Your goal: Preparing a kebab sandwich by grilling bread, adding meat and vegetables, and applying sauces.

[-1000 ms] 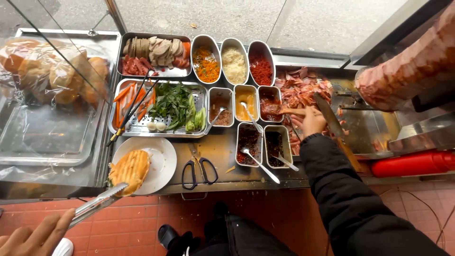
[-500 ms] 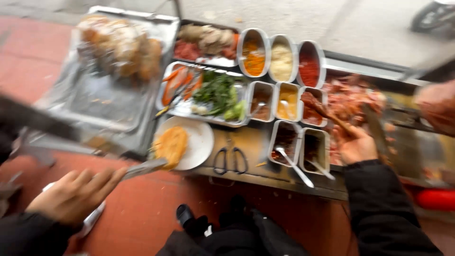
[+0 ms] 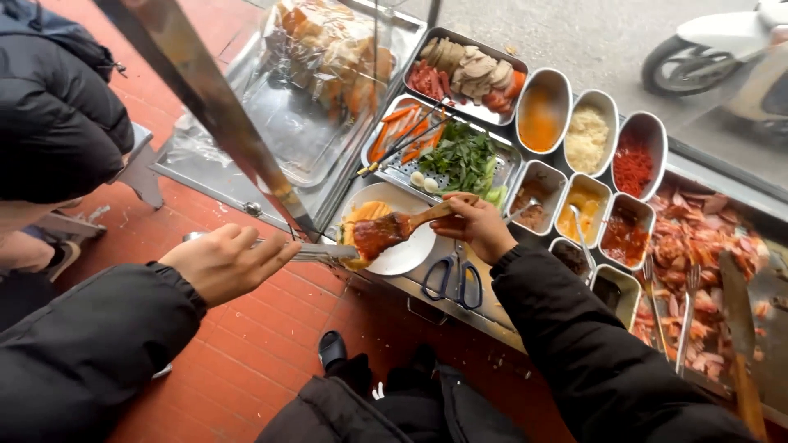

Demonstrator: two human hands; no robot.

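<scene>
My right hand (image 3: 482, 227) grips the handle of a wooden spatula (image 3: 408, 224) whose blade carries reddish-brown meat. The blade lies over a split bread roll (image 3: 364, 215) on a white plate (image 3: 410, 256) at the counter's front edge. My left hand (image 3: 226, 262) holds metal tongs (image 3: 318, 251) that reach in from the left, their tips at the roll's near side. Both arms wear black padded sleeves.
Black scissors (image 3: 451, 280) lie right of the plate. Behind are a herb and carrot tray (image 3: 460, 160), several steel sauce tubs (image 3: 587, 201) and a griddle of chopped meat (image 3: 698, 246) with a long knife (image 3: 737, 320). A glass bread case (image 3: 328, 57) stands left. Another person's black jacket (image 3: 57, 123) is at far left.
My right hand has swung left from the meat griddle to the plate, bringing the loaded spatula over the roll. My left hand has risen with the tongs. The view has tilted.
</scene>
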